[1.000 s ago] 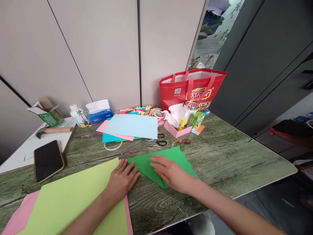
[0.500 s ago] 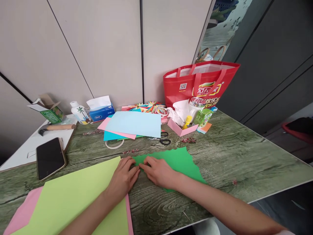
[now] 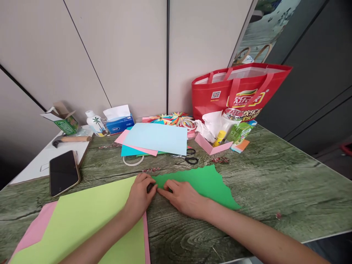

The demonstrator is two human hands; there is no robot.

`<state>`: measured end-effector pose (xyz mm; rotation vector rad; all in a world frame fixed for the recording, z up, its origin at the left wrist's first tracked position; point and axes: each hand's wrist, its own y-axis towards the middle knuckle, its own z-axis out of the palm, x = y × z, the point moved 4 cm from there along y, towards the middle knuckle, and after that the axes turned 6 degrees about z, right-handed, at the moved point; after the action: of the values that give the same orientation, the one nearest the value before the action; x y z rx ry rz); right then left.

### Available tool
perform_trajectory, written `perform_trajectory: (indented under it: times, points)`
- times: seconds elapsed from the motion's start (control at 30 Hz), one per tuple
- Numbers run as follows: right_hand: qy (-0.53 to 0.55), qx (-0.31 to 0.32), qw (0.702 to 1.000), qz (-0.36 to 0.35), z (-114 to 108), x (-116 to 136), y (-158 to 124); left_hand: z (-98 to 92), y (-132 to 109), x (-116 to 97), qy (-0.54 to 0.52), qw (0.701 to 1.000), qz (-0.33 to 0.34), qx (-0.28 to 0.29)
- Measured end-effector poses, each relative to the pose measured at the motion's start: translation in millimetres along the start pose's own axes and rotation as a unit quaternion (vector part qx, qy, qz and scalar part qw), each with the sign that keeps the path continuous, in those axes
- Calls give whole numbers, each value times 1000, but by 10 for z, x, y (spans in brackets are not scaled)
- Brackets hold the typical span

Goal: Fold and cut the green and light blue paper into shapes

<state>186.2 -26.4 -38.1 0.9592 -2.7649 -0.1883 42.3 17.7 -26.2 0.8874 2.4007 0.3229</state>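
Both hands are down on the wood-grain table, meeting at the near corner of the dark green paper. The left hand has its fingers curled in, fingertips pinching that left tip of the green paper, with its heel resting on the edge of the lime green sheet. The right hand lies flat on the green paper just beside the left hand, fingers stretched toward the same corner and pressing it to the table; the fingertips of the two hands are almost touching. The green paper runs out to the right of the right hand, and its far edge is cut in a wavy, scalloped line.

Under the left forearm the lime green sheet covers a pink sheet, which shows at its left and along its right edge. Well to the left of the left hand lies a black phone, face up. Beyond the hands sits a stack of coloured paper with a light blue sheet on top, a white ring just in front of it and black scissors at its right corner. Further right of those, a small pink tray, and behind it a red shopping bag against the wall. Far beyond the left hand stand a blue tissue box and a white bottle.
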Motion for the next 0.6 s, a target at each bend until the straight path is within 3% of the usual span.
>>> perform_trajectory:
  times: [0.07, 0.17, 0.3, 0.6]
  points:
    - [2, 13, 1000, 4, -2, -4, 11, 12, 29, 12, -2, 1000, -23, 12]
    - [1, 25, 1000, 11, -19, 5, 19, 13, 51, 29, -16, 1000, -1, 16]
    - [-10, 29, 999, 20, -32, 27, 25, -14, 42, 94, -29, 999, 24, 5]
    - [-29, 78, 996, 20, -76, 67, 123, -39, 81, 244, -24, 1000, 7, -16]
